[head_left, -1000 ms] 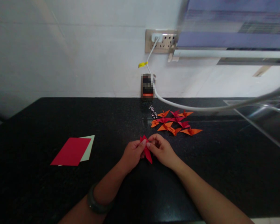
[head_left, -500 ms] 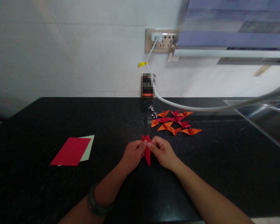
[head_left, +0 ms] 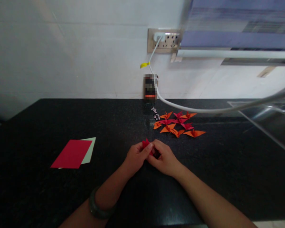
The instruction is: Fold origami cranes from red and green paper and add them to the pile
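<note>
A: Where's the paper being worked?

B: The red folded paper (head_left: 146,143) is between the two hands, over the dark countertop (head_left: 49,196). Only its pointed top and a sliver lower down show; the rest is covered by fingers.

A: And the grip?

B: The left hand (head_left: 135,158), at its seven o'clock, pinches it, thumb laid across the front. The right hand (head_left: 164,158), at four o'clock, has thumb and curled fingers closed on the lower part, touching the left thumb. I can't tell where the hidden fingertips press.

A: Anything on the wrists?

B: A dark bangle (head_left: 97,207) on the left one, out at seven o'clock.

A: What lies around the paper?

B: At two o'clock, near the hands, a cluster of paper cranes (head_left: 188,126), orange and red. At nine, well apart, a flat red sheet (head_left: 72,154) partly covers a pale green sheet (head_left: 90,152).

A: Farther off?

B: A pixelated dark object (head_left: 150,88) stands at twelve, by the wall. A white cable (head_left: 192,109) passes in front of it, up to the socket panel (head_left: 173,41).
</note>
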The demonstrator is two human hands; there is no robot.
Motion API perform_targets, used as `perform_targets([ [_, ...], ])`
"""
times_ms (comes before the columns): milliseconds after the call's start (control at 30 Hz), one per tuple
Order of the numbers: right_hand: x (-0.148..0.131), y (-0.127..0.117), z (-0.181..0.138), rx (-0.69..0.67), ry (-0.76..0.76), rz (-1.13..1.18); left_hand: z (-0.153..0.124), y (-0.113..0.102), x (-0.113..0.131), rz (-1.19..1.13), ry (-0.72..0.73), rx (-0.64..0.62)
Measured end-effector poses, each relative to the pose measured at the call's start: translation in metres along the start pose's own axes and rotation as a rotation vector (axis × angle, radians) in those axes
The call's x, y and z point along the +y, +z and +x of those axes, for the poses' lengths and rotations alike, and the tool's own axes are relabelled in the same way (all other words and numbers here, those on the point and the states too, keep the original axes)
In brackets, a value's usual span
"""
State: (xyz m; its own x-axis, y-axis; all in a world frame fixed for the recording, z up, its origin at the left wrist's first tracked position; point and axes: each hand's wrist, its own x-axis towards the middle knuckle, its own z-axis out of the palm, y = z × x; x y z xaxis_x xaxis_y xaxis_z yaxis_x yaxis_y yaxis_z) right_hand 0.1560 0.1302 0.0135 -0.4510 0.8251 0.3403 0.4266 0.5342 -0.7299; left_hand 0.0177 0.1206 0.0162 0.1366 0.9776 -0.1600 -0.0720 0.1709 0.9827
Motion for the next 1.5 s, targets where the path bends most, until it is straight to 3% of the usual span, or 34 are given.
perform_targets([
  [300,0.002,-0.006,0.001,-0.038,-0.137,0.038,0.005,-0.006,0.002,-0.354,-0.236,0.079],
  [800,0.005,-0.003,0.000,-0.046,-0.245,-0.147,0.003,-0.004,-0.006,-0.379,-0.207,-0.013],
  [1167,0.002,-0.006,0.000,-0.074,-0.200,-0.164,0.004,-0.005,-0.002,-0.160,-0.234,-0.029],
  [1500,0.000,-0.006,0.000,-0.141,-0.250,-0.201,0.006,-0.010,-0.003,-0.035,-0.163,0.009],
])
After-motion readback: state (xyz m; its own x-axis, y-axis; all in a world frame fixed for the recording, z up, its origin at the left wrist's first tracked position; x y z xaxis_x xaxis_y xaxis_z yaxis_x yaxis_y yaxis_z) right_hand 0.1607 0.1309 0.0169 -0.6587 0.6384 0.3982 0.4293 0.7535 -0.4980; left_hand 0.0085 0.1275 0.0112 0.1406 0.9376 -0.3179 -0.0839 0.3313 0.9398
